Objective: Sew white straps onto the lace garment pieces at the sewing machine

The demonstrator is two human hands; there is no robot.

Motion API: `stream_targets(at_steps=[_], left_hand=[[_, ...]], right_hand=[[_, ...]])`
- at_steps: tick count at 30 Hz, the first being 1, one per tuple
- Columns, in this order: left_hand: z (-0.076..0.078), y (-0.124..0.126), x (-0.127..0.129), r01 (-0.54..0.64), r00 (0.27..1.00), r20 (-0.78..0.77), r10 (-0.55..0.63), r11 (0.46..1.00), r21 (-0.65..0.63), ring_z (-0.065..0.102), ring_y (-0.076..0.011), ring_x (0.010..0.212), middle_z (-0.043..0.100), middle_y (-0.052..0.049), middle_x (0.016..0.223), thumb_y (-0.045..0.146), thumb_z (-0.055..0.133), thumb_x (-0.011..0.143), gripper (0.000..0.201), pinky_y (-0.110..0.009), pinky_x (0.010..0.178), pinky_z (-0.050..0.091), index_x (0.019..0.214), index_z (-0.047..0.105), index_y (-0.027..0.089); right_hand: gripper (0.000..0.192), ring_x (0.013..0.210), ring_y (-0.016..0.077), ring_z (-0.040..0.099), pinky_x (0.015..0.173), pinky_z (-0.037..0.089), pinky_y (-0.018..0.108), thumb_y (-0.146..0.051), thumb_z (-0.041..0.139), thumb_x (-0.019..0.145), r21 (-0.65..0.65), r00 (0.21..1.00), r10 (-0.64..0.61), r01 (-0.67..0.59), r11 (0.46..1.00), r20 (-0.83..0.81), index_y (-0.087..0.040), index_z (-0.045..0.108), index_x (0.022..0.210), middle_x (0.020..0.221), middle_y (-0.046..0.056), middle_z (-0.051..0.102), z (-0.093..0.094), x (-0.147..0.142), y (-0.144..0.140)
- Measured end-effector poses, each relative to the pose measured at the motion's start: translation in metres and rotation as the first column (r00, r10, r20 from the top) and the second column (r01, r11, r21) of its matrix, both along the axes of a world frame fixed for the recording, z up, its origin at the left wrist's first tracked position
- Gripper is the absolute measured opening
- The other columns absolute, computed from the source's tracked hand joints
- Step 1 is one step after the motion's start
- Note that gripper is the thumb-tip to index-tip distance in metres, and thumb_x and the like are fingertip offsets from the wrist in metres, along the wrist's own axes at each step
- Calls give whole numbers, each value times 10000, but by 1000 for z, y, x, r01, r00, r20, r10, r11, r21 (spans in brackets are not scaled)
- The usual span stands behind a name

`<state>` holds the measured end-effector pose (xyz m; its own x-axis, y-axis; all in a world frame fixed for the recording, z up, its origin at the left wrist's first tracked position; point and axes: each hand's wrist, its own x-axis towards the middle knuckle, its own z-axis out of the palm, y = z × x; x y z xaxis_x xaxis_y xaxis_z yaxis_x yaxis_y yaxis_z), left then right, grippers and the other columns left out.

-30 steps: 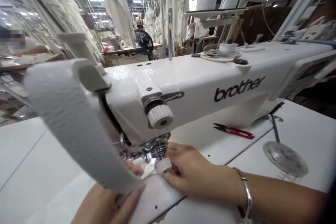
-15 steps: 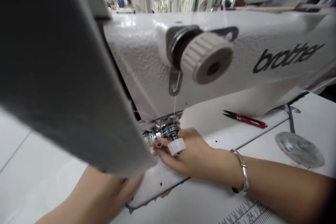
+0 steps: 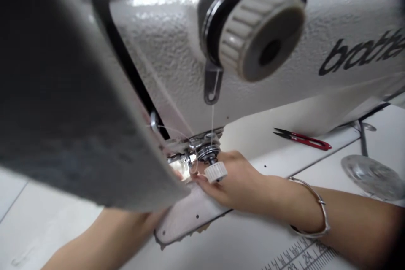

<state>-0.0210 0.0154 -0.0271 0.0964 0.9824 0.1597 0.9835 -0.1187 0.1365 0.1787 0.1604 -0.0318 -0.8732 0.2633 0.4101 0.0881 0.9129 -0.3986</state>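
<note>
The white sewing machine [image 3: 164, 21] fills the upper view, its head hiding much of the needle area. My right hand [image 3: 236, 179] reaches in beside the small white tension knob [image 3: 216, 172], fingers bent and drawn together near the lit needle area. Whatever its fingertips pinch is hidden or too small to make out. Behind the machine head lies most of my left hand [image 3: 155, 218], its fingers largely concealed. A white thread [image 3: 212, 124] runs down to the tension discs [image 3: 209, 152], and a thin loop hangs beside them.
Red-handled thread snips [image 3: 303, 139] lie on the machine bed under the arm. A clear round disc [image 3: 371, 177] rests at the right. Printed ruler marks [image 3: 300, 257] run along the table near my right forearm. A large ridged knob [image 3: 262, 36] juts from the machine's front.
The view has moved closer to the machine, so its large knob looks bigger and higher. My left hand has moved slightly farther in behind the head. My right hand stays near the small knob.
</note>
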Motion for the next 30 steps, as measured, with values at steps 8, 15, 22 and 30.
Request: stream_targets(at_steps=[8, 15, 22, 30], left_hand=[[0, 9, 5, -113, 977, 186, 101, 992, 57, 606, -192, 708, 656, -19, 794, 412, 483, 931, 232, -282, 572, 475, 918, 649, 251], [-1, 8, 6, -76, 980, 188, 58, 993, 86, 610, -173, 656, 628, 0, 721, 386, 483, 933, 230, -259, 525, 454, 831, 627, 238], [6, 15, 15, 80, 996, 25, -88, 973, 218, 586, -191, 592, 591, -38, 682, 258, 451, 950, 252, -306, 501, 463, 764, 600, 176], [9, 13, 18, 129, 989, 51, -141, 972, 197, 629, -205, 714, 634, -35, 788, 222, 449, 959, 184, -310, 569, 509, 922, 629, 207]], right_hand=[[257, 809, 139, 614, 676, 441, 269, -219, 464, 940, -91, 988, 131, -124, 988, 78, -237, 643, 1123, 1031, 21, 681, 5, 5, 5], [297, 735, 145, 564, 631, 384, 273, -180, 461, 938, -109, 959, 179, -158, 981, 221, -267, 651, 1150, 950, 10, 659, 21, 5, 8], [322, 702, 145, 522, 617, 367, 274, -171, 440, 948, -68, 908, 258, -250, 966, 330, -266, 651, 1171, 1015, 33, 633, 35, 5, 12], [384, 741, 165, 541, 618, 393, 275, -138, 464, 905, 43, 917, 250, -276, 960, 311, -278, 622, 1226, 1074, 48, 623, 28, 15, 11]])
